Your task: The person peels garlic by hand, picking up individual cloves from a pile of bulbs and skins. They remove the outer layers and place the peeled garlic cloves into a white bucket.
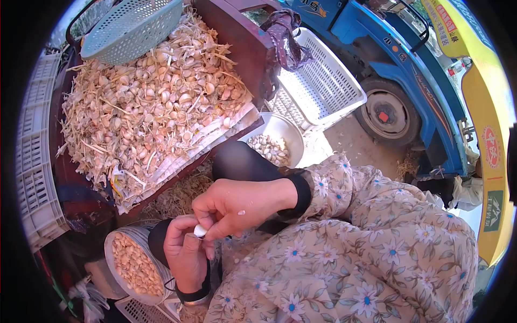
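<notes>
A pale garlic clove (200,230) is pinched where my two hands meet. My left hand (186,253) has its thumb and fingertips closed on the clove from below. From the right comes my right hand (242,207), its fingers curled with thumb and forefinger on the same clove. A small fleck sticks to the back of the right hand. Beyond the hands lies a heap of garlic cloves (161,97) with dry skins and stalks. A bucket of cloves (137,264) stands beside my left hand, and a metal basin (297,141) holds more cloves beyond my right wrist.
A pale blue perforated basket (132,32) rests on the heap. White plastic crates stand at right (328,81) and at far left (39,145). A blue vehicle (401,64) with a wheel (389,113) is parked behind. A yellow printed canopy (487,134) hangs at the right edge.
</notes>
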Demonstrator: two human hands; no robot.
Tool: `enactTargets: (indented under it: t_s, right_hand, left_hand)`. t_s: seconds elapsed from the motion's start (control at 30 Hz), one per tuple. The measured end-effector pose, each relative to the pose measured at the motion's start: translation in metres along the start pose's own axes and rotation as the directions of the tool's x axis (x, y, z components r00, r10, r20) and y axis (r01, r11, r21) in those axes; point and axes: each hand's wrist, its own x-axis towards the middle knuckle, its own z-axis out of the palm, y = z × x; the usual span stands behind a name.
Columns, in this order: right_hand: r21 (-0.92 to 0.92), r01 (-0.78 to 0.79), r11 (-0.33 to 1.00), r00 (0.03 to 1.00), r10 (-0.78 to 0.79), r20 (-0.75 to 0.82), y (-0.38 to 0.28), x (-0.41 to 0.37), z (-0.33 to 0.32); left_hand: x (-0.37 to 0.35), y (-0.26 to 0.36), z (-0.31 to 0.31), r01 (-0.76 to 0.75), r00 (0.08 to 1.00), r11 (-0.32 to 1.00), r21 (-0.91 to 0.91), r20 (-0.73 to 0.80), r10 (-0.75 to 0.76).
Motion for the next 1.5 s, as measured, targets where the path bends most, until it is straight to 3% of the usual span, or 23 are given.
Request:
enactTargets:
  t_s: [0.17, 0.2, 0.3, 0.4, 0.5, 0.57, 0.63, 0.73, 0.83, 0.87, 0.97, 1.03, 1.1, 1.17, 1.27, 1.4, 1.5]
  right_hand:
    - [0.282, 0.002, 0.959, 1.000, -0.007, 0.016, 0.003, -0.002, 0.005]
    - [0.322, 0.022, 0.946, 0.999, -0.030, 0.020, 0.003, -0.002, 0.005]
    - [0.349, 0.061, 0.935, 0.998, -0.059, -0.017, -0.007, -0.007, 0.005]
    - [0.196, 0.186, 0.963, 0.979, -0.198, 0.046, -0.005, 0.000, -0.005]
    - [-0.330, 0.136, 0.934, 0.960, -0.206, -0.189, 0.006, 0.026, -0.039]
    - [-0.821, 0.177, 0.543, 0.734, -0.629, -0.257, 0.050, 0.060, -0.089]
    - [-0.873, -0.036, 0.487, 0.613, -0.679, -0.404, 0.057, 0.081, -0.123]
    - [-0.879, -0.208, 0.429, 0.611, -0.645, -0.459, 0.068, 0.111, -0.158]
    - [-0.862, -0.414, 0.293, 0.713, -0.484, -0.507, 0.065, 0.124, -0.163]
    - [-0.880, -0.410, 0.241, 0.717, -0.511, -0.474, 0.069, 0.128, -0.165]
    - [-0.922, -0.235, 0.308, 0.635, -0.670, -0.385, 0.076, 0.125, -0.174]
    - [-0.689, 0.017, 0.724, 0.696, -0.504, -0.513, 0.066, 0.112, -0.158]
    - [-0.282, 0.138, 0.949, 0.819, -0.270, -0.507, 0.049, 0.093, -0.135]
    - [0.165, 0.086, 0.983, 0.940, -0.025, -0.341, 0.035, 0.071, -0.106]
    - [0.473, 0.018, 0.881, 0.982, 0.072, -0.172, 0.027, 0.049, -0.072]
    - [0.392, -0.045, 0.919, 0.989, 0.096, -0.112, 0.021, 0.042, -0.047]
    - [0.213, -0.093, 0.973, 0.990, 0.113, -0.088, 0.025, 0.042, -0.040]
  left_hand:
    - [0.003, 0.005, 0.017, -0.133, 0.991, 0.991, 0.033, 0.019, 0.132]
    - [0.004, 0.004, 0.020, -0.173, 0.984, 0.984, -0.030, 0.045, 0.174]
    - [0.006, 0.002, 0.007, -0.214, 0.975, 0.877, -0.430, -0.148, 0.165]
    - [0.010, 0.006, -0.013, -0.270, 0.961, 0.867, -0.418, -0.165, 0.220]
    - [0.013, 0.016, -0.030, -0.246, 0.968, 0.836, -0.491, -0.172, 0.184]
    - [0.016, 0.018, -0.043, -0.226, 0.963, 0.836, -0.501, -0.243, 0.115]
    - [0.016, 0.007, -0.055, -0.152, 0.968, 0.828, -0.540, -0.249, 0.015]
    - [0.019, -0.014, -0.059, -0.026, 0.949, 0.820, -0.572, -0.272, -0.160]
    - [0.032, -0.018, -0.041, 0.053, 0.941, 0.821, -0.569, -0.246, -0.231]
    - [0.038, -0.018, -0.040, 0.070, 0.943, 0.825, -0.560, -0.233, -0.239]
    - [0.060, -0.023, -0.035, 0.107, 0.949, 0.840, -0.532, -0.199, -0.246]
    - [0.077, -0.025, -0.030, 0.097, 0.956, 0.854, -0.511, -0.192, -0.223]
    - [0.091, -0.025, -0.022, 0.063, 0.957, 0.918, -0.391, -0.238, -0.167]
    - [0.097, -0.024, -0.015, -0.023, 0.964, 0.969, -0.248, -0.263, -0.045]
    - [0.096, -0.022, -0.008, -0.113, 0.976, 0.975, -0.193, -0.205, 0.073]
    - [0.082, -0.018, -0.002, -0.139, 0.979, 0.978, -0.154, -0.169, 0.112]
    - [0.070, -0.019, -0.008, -0.124, 0.984, 0.992, -0.022, -0.129, 0.120]
